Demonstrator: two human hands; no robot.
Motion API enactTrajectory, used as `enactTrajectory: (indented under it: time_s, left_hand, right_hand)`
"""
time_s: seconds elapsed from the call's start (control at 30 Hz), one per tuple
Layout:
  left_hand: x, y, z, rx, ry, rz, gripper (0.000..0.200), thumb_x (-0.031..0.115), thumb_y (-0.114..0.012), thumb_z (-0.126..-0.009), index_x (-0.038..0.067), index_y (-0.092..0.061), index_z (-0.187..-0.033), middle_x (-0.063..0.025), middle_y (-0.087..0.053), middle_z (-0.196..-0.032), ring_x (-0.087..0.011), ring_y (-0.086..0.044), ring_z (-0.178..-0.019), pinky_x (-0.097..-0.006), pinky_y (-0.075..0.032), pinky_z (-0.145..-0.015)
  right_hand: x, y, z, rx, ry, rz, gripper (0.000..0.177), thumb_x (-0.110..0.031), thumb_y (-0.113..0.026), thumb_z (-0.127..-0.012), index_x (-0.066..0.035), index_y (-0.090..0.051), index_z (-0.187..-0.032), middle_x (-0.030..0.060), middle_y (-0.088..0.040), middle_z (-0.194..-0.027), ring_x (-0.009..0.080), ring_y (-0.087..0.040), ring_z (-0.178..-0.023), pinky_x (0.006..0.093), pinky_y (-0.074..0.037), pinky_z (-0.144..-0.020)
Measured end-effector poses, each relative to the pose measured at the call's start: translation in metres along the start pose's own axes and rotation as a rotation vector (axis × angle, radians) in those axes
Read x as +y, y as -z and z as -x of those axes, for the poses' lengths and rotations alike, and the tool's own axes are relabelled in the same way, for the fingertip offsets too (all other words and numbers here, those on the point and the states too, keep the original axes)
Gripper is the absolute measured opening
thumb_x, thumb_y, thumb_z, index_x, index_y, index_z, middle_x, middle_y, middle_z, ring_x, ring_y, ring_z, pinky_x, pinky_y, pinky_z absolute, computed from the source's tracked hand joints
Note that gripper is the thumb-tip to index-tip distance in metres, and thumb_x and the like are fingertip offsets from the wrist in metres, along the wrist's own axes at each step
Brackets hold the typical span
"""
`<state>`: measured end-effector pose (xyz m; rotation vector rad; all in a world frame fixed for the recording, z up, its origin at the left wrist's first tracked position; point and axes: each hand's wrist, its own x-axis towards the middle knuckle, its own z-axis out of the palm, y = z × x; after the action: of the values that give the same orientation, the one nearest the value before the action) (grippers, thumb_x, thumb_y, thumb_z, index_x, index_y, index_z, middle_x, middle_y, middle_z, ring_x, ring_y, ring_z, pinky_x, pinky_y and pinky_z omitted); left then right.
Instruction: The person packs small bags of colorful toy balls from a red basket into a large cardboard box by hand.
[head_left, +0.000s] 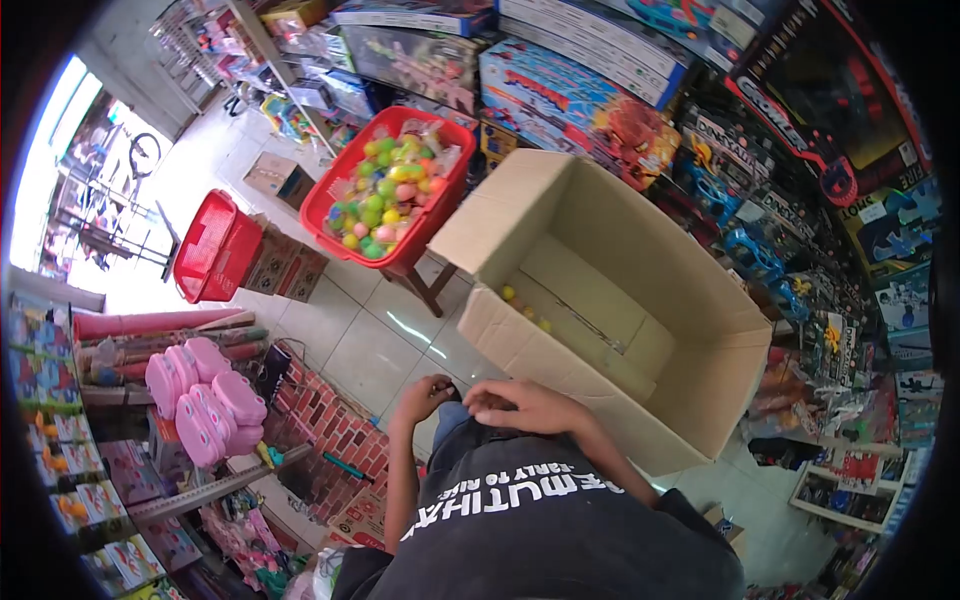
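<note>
Both my hands are drawn in at my waist, over the hem of my dark printed T-shirt [540,520]. My left hand [424,396] is curled, fingers closed, against my jeans. My right hand [518,405] lies beside it with fingers together, and what it holds, if anything, is hidden. Right in front of me a large open cardboard box [700,380] stands on the tiled floor, with a few small yellow balls [510,293] at its bottom. Beyond it a red basket [322,200] full of coloured plastic balls [388,195] rests on a wooden stool.
A second red basket [215,245] sits tipped on cardboard cartons at the left. Boxed toys [580,95] fill the shelves at the back and right. Pink toy cases [205,400] and a brick-patterned box [330,440] stand at my left. Open tiled floor [375,330] lies between.
</note>
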<state>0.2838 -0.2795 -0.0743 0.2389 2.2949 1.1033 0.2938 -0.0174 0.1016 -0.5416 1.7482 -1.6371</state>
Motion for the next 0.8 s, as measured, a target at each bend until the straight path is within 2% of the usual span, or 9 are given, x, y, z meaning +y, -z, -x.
enactTrajectory:
  time_s: [0.13,0.2,0.27,0.37,0.43,0.5,0.63,0.7,0.8]
  left_hand:
    - [-0.130,-0.033,-0.013,0.024,-0.041,0.106,0.030,0.027,-0.060,-0.082,0.006,-0.061,-0.104,-0.0096,-0.063,-0.084,-0.0141,-0.060,-0.077,-0.0286,-0.049,-0.067]
    - [-0.162,-0.041,-0.004,0.047,0.310,0.380,0.031,0.028,-0.059,-0.082,0.005,-0.061,-0.103,-0.0092,-0.063,-0.083,-0.0154,-0.059,-0.073,-0.0304,-0.049,-0.059]
    - [-0.202,-0.047,0.007,0.003,0.499,0.444,0.033,0.030,-0.057,-0.082,0.008,-0.060,-0.107,-0.0061,-0.061,-0.093,-0.0192,-0.058,-0.078,-0.0334,-0.049,-0.064]
    - [-0.226,-0.025,0.029,-0.106,0.602,0.437,0.035,0.033,-0.058,-0.081,0.008,-0.060,-0.106,-0.0070,-0.061,-0.093,-0.0198,-0.057,-0.080,-0.0352,-0.049,-0.065]
    - [-0.249,-0.014,0.036,-0.134,0.636,0.288,0.039,0.036,-0.058,-0.082,0.008,-0.058,-0.109,-0.0078,-0.061,-0.095,-0.0201,-0.057,-0.082,-0.0359,-0.048,-0.065]
    - [-0.259,-0.003,0.043,-0.054,0.626,0.382,0.038,0.036,-0.058,-0.082,0.007,-0.059,-0.106,-0.0073,-0.061,-0.092,-0.0181,-0.056,-0.076,-0.0334,-0.047,-0.059]
    - [-0.267,0.009,0.043,0.077,0.624,0.555,0.042,0.038,-0.057,-0.084,0.007,-0.055,-0.111,-0.0077,-0.061,-0.094,-0.0167,-0.054,-0.075,-0.0324,-0.046,-0.060]
    - [-0.264,0.015,0.043,0.100,0.636,0.583,0.043,0.039,-0.056,-0.084,0.007,-0.054,-0.113,-0.0078,-0.061,-0.096,-0.0171,-0.055,-0.078,-0.0337,-0.046,-0.063]
    - [-0.240,0.028,0.028,0.074,0.655,0.679,0.044,0.041,-0.056,-0.084,0.008,-0.054,-0.114,-0.0078,-0.060,-0.099,-0.0179,-0.055,-0.082,-0.0351,-0.046,-0.068]
  right_hand:
    - [0.107,-0.035,-0.074,-0.018,-0.129,-0.073,0.031,-0.025,-0.056,-0.088,-0.003,-0.053,-0.110,0.0070,-0.061,-0.095,0.0136,-0.057,-0.091,0.0279,-0.045,-0.080]
    - [0.176,-0.053,-0.101,0.057,-0.195,-0.062,0.029,-0.025,-0.057,-0.087,-0.004,-0.054,-0.107,0.0067,-0.062,-0.093,0.0134,-0.058,-0.087,0.0275,-0.046,-0.078]
    - [0.256,-0.067,-0.119,0.205,-0.271,0.038,0.026,-0.025,-0.060,-0.085,-0.005,-0.057,-0.101,0.0067,-0.063,-0.088,0.0144,-0.059,-0.082,0.0280,-0.047,-0.074]
    - [0.360,-0.071,-0.122,0.323,-0.371,0.370,0.027,-0.028,-0.065,-0.078,-0.004,-0.063,-0.092,0.0095,-0.065,-0.083,0.0189,-0.062,-0.081,0.0314,-0.047,-0.074]
    - [0.357,-0.063,-0.112,0.390,-0.609,0.303,0.029,-0.030,-0.067,-0.074,-0.004,-0.066,-0.087,0.0109,-0.065,-0.082,0.0216,-0.062,-0.082,0.0336,-0.047,-0.074]
    - [0.406,-0.057,-0.109,0.655,-0.646,0.177,0.029,-0.031,-0.068,-0.072,-0.004,-0.068,-0.082,0.0101,-0.065,-0.081,0.0204,-0.062,-0.080,0.0321,-0.047,-0.073]
    - [0.383,-0.050,-0.110,0.729,-0.691,0.199,0.030,-0.034,-0.065,-0.074,-0.007,-0.066,-0.089,0.0070,-0.064,-0.084,0.0189,-0.061,-0.081,0.0326,-0.048,-0.073]
    - [0.359,-0.051,-0.122,0.789,-0.729,-0.462,0.031,-0.034,-0.061,-0.079,-0.010,-0.061,-0.098,0.0034,-0.062,-0.090,0.0168,-0.060,-0.084,0.0333,-0.047,-0.074]
    - [0.329,-0.048,-0.154,0.644,-0.670,-0.490,0.033,-0.036,-0.058,-0.082,-0.012,-0.055,-0.104,0.0017,-0.060,-0.096,0.0154,-0.058,-0.088,0.0340,-0.045,-0.075]
